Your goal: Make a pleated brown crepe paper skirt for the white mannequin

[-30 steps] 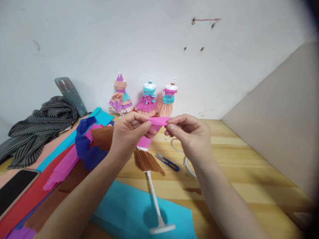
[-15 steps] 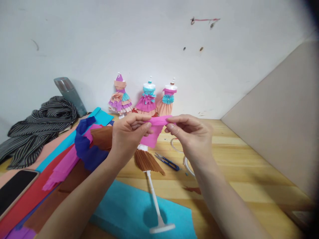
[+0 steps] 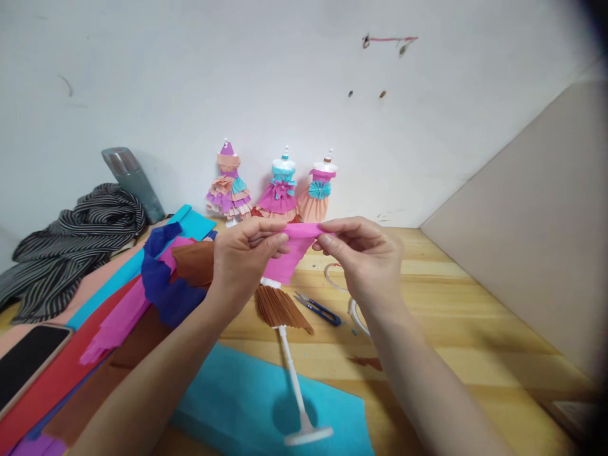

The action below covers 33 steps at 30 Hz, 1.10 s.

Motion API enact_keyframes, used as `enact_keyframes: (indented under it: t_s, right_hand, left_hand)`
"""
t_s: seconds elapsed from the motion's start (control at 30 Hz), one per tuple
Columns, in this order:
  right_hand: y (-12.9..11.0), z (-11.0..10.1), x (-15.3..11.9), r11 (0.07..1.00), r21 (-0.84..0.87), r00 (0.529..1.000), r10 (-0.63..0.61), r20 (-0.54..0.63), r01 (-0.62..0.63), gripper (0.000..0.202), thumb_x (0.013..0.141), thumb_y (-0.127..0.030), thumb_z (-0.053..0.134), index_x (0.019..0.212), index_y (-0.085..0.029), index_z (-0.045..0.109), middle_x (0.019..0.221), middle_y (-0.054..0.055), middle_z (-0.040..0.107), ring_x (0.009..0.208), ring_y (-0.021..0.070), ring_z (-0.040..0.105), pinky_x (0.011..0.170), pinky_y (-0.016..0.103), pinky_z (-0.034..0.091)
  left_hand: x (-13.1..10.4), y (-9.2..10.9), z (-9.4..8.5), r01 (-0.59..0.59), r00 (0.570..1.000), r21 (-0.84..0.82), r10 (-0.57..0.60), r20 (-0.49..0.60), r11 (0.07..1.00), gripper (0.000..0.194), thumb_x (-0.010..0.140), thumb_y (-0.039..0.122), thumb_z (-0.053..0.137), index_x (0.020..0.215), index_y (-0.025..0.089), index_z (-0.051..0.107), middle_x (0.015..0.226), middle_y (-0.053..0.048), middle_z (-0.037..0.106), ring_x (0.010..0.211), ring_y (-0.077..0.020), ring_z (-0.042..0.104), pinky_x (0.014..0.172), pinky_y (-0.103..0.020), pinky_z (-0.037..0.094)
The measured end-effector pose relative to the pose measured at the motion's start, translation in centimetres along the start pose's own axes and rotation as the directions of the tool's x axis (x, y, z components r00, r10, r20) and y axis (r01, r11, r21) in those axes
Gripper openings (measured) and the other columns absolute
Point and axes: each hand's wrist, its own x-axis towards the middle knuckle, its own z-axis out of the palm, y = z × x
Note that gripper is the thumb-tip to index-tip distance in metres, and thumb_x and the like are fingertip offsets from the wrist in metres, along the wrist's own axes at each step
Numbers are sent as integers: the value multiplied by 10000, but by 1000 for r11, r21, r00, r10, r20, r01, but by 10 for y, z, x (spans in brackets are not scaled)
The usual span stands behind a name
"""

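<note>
A piece of pink crepe paper (image 3: 291, 256) is stretched between my two hands, its top edge folded over into a narrow band. My left hand (image 3: 247, 256) pinches the band's left end, and my right hand (image 3: 363, 256) pinches its right end. Below and behind the paper stands a small white mannequin stand (image 3: 295, 386), wearing a pleated brown paper skirt (image 3: 280, 307). Its upper body is hidden by the pink paper. The stand's round base rests near the front, over a turquoise paper sheet (image 3: 247, 386).
Blue-handled thread snips (image 3: 323, 311) and rolls of white tape (image 3: 358, 316) lie right of the mannequin. Three dressed mannequins (image 3: 282, 190) stand against the wall. Coloured crepe papers (image 3: 114, 316), a phone (image 3: 31, 361), a striped cloth (image 3: 80, 237) and a bottle (image 3: 135, 183) are on the left.
The fold along the pink paper's top edge looks flatter and straighter, and its hanging part has shifted slightly left. Both hands keep their pinch in nearly the same place.
</note>
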Motion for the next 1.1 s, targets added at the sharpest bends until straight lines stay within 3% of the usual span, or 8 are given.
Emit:
enact_keyframes:
  t_s: [0.13, 0.4, 0.57, 0.93, 1.1]
  right_hand:
    - [2, -1, 0, 999, -40, 1000, -25, -15, 24, 135, 691, -120, 749, 782, -219, 759, 712, -3, 729, 600, 117, 644, 600, 256, 567]
    - [4, -2, 1, 1000, 10, 999, -15, -35, 16, 151, 680, -103, 739, 761, -229, 760, 694, -12, 725, 572, 103, 624, 566, 237, 543]
    - [4, -1, 2, 1000, 26, 1000, -12, -27, 12, 158, 680, -93, 737, 762, -227, 760, 682, -13, 719, 567, 100, 618, 559, 232, 537]
    - [3, -4, 0, 999, -33, 999, -3, 45, 4, 153, 679, -152, 755, 813, -226, 749, 788, 13, 742, 652, 139, 650, 603, 279, 544]
    - [3, -7, 2, 989, 134, 991, 42, 131, -60, 107, 776, -258, 692, 840, -221, 770, 669, 7, 703, 642, 141, 647, 598, 275, 510]
  left_hand:
    - [0, 0, 0, 14, 1000, -7, -14, 15, 1000, 100, 682, 166, 750, 760, 134, 697, 592, 6, 715, 554, -128, 690, 542, -196, 562]
    - [4, -2, -5, 71, 987, -40, -65, 150, 997, 309, 602, 186, 817, 881, 139, 693, 724, -11, 728, 692, -146, 708, 668, -232, 575]
    - [5, -4, -5, 98, 984, -75, -85, 154, 992, 322, 597, 178, 820, 885, 141, 683, 742, -10, 729, 690, -142, 706, 664, -230, 576]
    - [5, 0, -3, 60, 986, -89, -45, 158, 994, 269, 621, 163, 806, 861, 142, 687, 731, -6, 734, 688, -135, 710, 664, -215, 580]
    - [3, -3, -10, 38, 978, -133, -10, 209, 990, 178, 754, 195, 706, 927, 153, 706, 741, -24, 744, 681, -148, 716, 683, -249, 595]
